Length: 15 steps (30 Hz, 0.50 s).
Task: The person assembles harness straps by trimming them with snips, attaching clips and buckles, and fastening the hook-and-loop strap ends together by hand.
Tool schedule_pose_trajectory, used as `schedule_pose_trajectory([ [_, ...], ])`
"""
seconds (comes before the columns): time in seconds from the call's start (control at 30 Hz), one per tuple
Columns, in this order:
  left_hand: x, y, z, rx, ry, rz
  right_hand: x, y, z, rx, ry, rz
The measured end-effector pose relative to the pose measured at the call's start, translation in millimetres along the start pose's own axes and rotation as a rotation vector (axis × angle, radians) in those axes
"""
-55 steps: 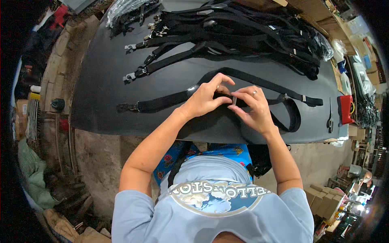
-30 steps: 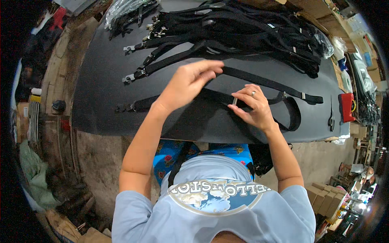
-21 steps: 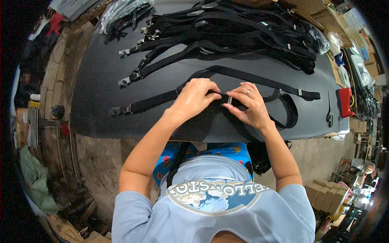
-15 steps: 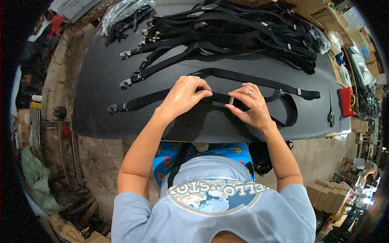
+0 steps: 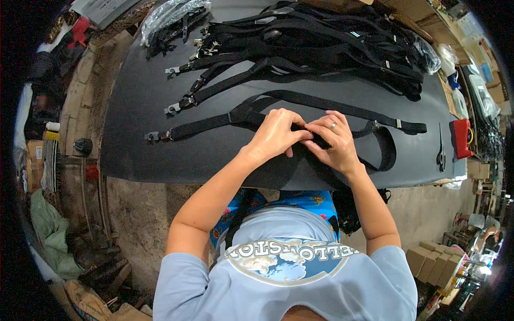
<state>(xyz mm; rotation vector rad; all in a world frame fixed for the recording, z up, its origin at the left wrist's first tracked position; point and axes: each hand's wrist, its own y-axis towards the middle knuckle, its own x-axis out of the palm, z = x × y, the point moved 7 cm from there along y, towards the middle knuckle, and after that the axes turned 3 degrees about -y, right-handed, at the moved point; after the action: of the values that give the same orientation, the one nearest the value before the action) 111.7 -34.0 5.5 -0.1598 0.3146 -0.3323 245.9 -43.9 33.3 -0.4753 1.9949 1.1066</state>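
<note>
Pinching at the strap (image 5: 201, 127) with left hand (image 5: 278, 132) and right hand (image 5: 336, 140) together, I should keep it flat and untwisted; it lies across the desk (image 5: 134, 107) before me. Whether anything else sits inside the pinch, I cannot tell.

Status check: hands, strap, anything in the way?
Left hand, right hand together, pinching the black strap. Strap spread across table, pinched bit mostly hidden. Strap pile beyond, scissors far right, neither in the way.

Dark table (image 5: 134, 155), strap heap (image 5: 332, 56), lone strap (image 5: 203, 125), scissors (image 5: 441, 151)
</note>
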Motion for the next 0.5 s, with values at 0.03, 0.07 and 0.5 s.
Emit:
schedule_pose_trajectory([
  [0.03,0,1,-3,0.001,0.002,0.000,-1,-2,0,0.001,-0.013,0.000],
  [0.07,3,0,-3,0.025,-0.020,-0.030,-1,-3,1,0.001,-0.025,0.001],
  [0.5,-87,-21,6,0.162,0.070,0.308,-6,2,0,-0.024,-0.064,0.012],
])
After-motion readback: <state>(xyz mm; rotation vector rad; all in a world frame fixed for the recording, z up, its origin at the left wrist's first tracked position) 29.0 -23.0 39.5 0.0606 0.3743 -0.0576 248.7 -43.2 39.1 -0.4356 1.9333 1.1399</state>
